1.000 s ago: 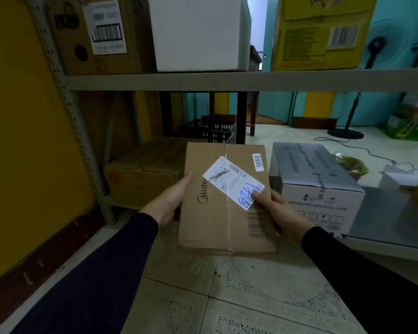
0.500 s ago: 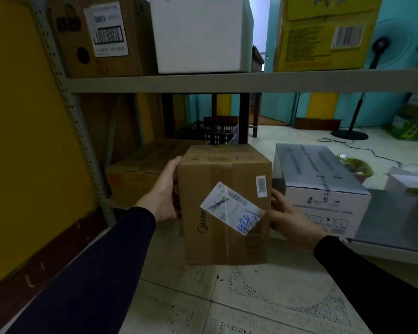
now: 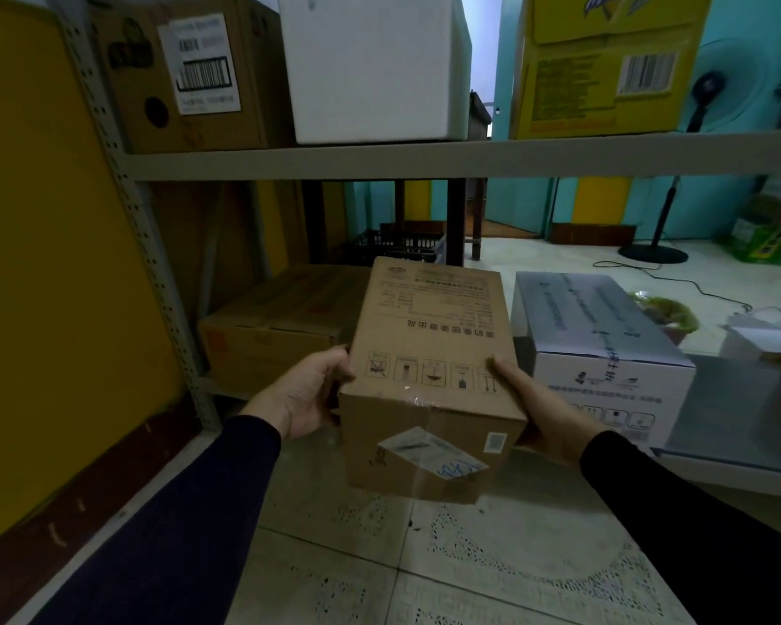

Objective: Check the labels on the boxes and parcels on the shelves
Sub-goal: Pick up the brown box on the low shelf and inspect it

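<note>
- The left hand (image 3: 310, 392) is gripping the left side of the cardboard parcel (image 3: 429, 372), fingers curled round its edge; the right hand (image 3: 530, 410) is clasping the right side the same way.
- The parcel is being held in the air in front of the lower shelf, between the brown carton (image 3: 271, 327) and the white printed box (image 3: 600, 349), tipped so a printed panel is facing up.
- The shipping label (image 3: 431, 451) is sitting on the near face, angled downward and hard to read.
- Risk, as I judge it: the hands are pressing on smooth side faces only, so more tipping could let the parcel slip onto the tiled floor (image 3: 424, 570).
</note>
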`<control>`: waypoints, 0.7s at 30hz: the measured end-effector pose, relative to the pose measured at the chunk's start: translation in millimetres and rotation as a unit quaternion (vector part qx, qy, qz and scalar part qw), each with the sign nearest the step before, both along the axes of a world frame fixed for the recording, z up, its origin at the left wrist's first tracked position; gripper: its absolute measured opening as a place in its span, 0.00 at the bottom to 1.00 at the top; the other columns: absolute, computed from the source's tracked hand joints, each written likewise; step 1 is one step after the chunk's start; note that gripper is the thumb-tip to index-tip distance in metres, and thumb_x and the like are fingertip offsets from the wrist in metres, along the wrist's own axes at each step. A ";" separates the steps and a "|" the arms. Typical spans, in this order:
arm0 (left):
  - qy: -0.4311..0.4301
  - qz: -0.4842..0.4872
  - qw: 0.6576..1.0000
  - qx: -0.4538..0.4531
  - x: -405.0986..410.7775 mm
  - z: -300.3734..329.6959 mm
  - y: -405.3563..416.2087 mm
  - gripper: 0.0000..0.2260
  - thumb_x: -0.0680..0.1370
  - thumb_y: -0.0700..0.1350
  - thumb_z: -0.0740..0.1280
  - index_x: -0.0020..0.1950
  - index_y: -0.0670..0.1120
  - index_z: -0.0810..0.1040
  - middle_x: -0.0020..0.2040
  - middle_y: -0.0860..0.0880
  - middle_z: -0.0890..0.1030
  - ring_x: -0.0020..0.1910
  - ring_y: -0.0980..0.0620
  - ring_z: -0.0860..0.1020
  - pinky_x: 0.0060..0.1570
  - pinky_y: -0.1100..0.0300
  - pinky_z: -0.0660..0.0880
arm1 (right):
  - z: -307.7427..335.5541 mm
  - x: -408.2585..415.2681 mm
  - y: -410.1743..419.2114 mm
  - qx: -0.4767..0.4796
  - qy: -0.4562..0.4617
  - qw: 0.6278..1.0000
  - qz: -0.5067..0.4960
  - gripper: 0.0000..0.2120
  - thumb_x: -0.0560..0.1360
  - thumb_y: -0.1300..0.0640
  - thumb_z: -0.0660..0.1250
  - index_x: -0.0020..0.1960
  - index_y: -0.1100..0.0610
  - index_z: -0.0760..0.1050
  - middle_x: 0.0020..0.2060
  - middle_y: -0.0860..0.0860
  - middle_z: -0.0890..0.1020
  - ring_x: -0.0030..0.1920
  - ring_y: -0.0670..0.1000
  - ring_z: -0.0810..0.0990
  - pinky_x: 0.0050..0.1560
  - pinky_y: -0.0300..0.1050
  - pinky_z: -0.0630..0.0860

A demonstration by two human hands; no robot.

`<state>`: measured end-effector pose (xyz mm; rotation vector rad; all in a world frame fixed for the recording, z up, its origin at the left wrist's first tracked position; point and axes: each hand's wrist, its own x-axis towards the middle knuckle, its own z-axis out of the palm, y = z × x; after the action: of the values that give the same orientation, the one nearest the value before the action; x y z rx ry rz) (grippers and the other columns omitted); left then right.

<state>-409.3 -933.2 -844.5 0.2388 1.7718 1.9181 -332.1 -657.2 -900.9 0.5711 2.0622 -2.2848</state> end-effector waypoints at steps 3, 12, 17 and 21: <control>-0.007 -0.009 1.000 -0.001 -2.7 -3.6 -1.8 0.21 0.71 0.40 0.64 0.64 0.45 0.78 0.59 0.38 0.80 0.60 0.38 0.76 0.63 0.38 0.71 | 2.3 1.9 -1.2 0.005 0.005 1.000 0.005 0.26 0.72 0.35 0.68 0.61 0.52 0.77 0.55 0.59 0.85 0.58 0.63 0.82 0.66 0.64 0.74; -0.063 0.060 0.996 -0.021 -17.0 10.6 9.4 0.46 0.69 0.78 0.57 0.80 0.53 0.57 0.75 0.40 0.67 0.69 0.38 0.70 0.67 0.36 0.66 | 0.5 15.9 3.5 0.022 0.094 0.993 0.062 0.34 0.68 0.54 0.76 0.72 0.47 0.69 0.61 0.55 0.83 0.60 0.57 0.83 0.63 0.61 0.78; -0.126 0.040 0.991 -0.016 -22.1 22.8 3.6 0.52 0.63 0.84 0.49 0.76 0.51 0.65 0.68 0.37 0.73 0.67 0.33 0.70 0.63 0.29 0.63 | -1.9 24.0 10.2 0.149 0.093 0.976 0.132 0.51 0.67 0.60 0.80 0.78 0.33 0.55 0.69 0.45 0.75 0.70 0.49 0.74 0.69 0.55 0.74; -0.110 0.022 0.994 -0.018 -15.8 32.6 3.8 0.33 0.71 0.74 0.60 0.60 0.47 0.74 0.58 0.39 0.78 0.58 0.34 0.74 0.53 0.35 0.72 | -4.6 25.1 8.1 0.202 0.080 0.968 0.124 0.39 0.74 0.60 0.73 0.77 0.37 0.59 0.66 0.44 0.76 0.69 0.48 0.74 0.70 0.53 0.71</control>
<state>-425.1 -929.4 -811.9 -0.0248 1.6764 1.8620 -307.0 -649.1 -905.5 0.1167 2.5290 -1.8385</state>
